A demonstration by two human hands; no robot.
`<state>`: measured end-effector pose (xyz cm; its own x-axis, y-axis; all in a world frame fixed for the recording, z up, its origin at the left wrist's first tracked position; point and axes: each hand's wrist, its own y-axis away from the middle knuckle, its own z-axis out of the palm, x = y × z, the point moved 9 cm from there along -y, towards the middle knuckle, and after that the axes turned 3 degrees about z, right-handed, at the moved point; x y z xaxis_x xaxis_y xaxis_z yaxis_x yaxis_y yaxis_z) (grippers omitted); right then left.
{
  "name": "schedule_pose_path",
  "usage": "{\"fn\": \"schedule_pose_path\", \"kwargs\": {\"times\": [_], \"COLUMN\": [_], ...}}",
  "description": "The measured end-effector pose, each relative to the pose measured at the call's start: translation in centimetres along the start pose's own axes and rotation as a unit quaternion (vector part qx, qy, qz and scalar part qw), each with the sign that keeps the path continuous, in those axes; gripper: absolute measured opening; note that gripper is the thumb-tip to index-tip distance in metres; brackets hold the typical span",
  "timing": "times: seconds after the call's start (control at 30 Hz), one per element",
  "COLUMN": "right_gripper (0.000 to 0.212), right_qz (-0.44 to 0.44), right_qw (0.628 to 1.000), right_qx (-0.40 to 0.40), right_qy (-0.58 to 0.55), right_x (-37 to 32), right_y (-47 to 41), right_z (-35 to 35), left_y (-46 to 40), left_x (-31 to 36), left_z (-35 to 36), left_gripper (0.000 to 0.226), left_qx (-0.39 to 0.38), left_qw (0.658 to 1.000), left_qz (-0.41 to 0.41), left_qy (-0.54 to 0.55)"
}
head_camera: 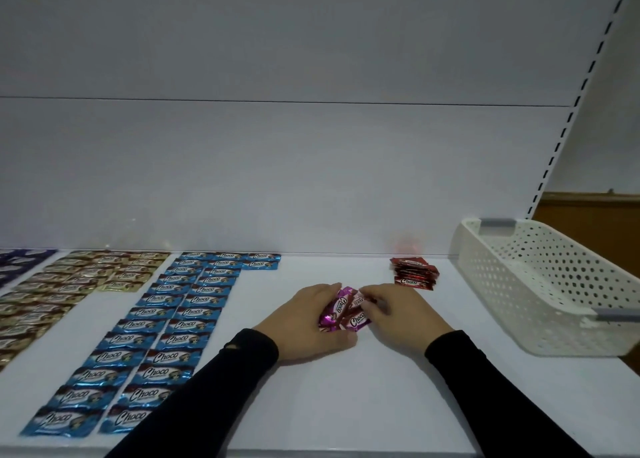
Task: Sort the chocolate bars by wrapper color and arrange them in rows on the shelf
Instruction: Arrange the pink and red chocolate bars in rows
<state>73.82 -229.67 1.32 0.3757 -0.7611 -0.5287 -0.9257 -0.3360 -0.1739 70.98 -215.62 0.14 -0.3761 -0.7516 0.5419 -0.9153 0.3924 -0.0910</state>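
My left hand [304,322] and my right hand [398,314] meet over the middle of the white shelf [346,405], both gripping a bunch of pink-wrapped chocolate bars [344,310]. Blue-wrapped bars [166,322] lie in rows to the left of my hands. Further left lie rows of gold-wrapped bars [69,284], and dark purple bars [20,260] show at the far left edge. A small stack of red-wrapped bars [414,272] sits near the back wall, to the right of my hands.
A white perforated plastic basket [540,284] with grey handles stands at the right end of the shelf. The shelf's back panel [277,180] rises behind everything. A slotted upright [568,118] runs up the right side.
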Motion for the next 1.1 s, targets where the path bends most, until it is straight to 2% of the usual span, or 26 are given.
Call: {"fn": "schedule_pose_path", "kwargs": {"times": [0.1,0.17,0.23,0.3,0.37,0.47,0.57,0.7,0.8,0.87,0.97,1.1], "right_gripper": [0.014,0.02,0.021,0.019,0.014,0.018,0.033,0.036,0.037,0.029,0.017,0.036], "right_qz": [-0.019,-0.026,-0.035,-0.043,-0.039,-0.003,0.017,-0.017,0.015,0.035,0.04,0.013], "right_qw": [1.0,0.999,0.999,0.999,0.998,0.997,0.99,0.984,0.976,0.972,0.986,0.999], "right_qx": [-0.021,-0.024,-0.027,-0.03,-0.035,-0.036,-0.06,-0.083,-0.063,-0.031,0.039,-0.015], "right_qy": [0.011,0.02,0.016,0.004,-0.02,-0.067,-0.123,-0.153,-0.21,-0.23,-0.155,-0.032], "right_x": [-0.5,-0.7,-1.2,-1.7,-1.7,-0.4,0.1,-1.2,-0.7,-0.1,1.2,1.0], "right_y": [0.3,0.3,0.3,0.4,0.5,0.6,0.8,1.1,0.9,0.6,-0.3,-1.1], "right_z": [0.2,0.2,0.3,0.4,0.3,0.0,0.0,0.9,0.7,0.1,-1.0,0.2], "left_y": [0.9,1.1,0.9,0.5,0.2,-0.4,-0.7,-0.6,-0.1,0.1,0.1,0.5], "left_x": [-1.3,-2.0,-2.0,-1.8,-1.4,-1.2,-1.3,-1.0,-0.6,-0.4,-0.2,0.0], "left_z": [-0.5,-0.8,-1.0,-0.9,-0.7,-0.5,-0.6,-0.4,-0.4,-0.4,-0.5,-0.7], "left_gripper": [0.106,0.113,0.099,0.071,0.055,0.057,0.066,0.055,0.046,0.041,0.037,0.034], "left_qx": [-0.036,-0.046,-0.036,-0.02,-0.018,-0.033,-0.034,-0.004,0.025,0.03,0.017,0.015], "left_qw": [0.996,0.988,0.987,0.993,0.996,0.995,0.994,0.995,0.995,0.994,0.993,0.994], "left_qz": [-0.041,-0.054,-0.059,-0.054,-0.047,-0.057,-0.076,-0.077,-0.072,-0.074,-0.081,-0.076], "left_qy": [-0.069,-0.135,-0.144,-0.102,-0.068,-0.069,-0.076,-0.066,-0.063,-0.068,-0.078,-0.08]}}
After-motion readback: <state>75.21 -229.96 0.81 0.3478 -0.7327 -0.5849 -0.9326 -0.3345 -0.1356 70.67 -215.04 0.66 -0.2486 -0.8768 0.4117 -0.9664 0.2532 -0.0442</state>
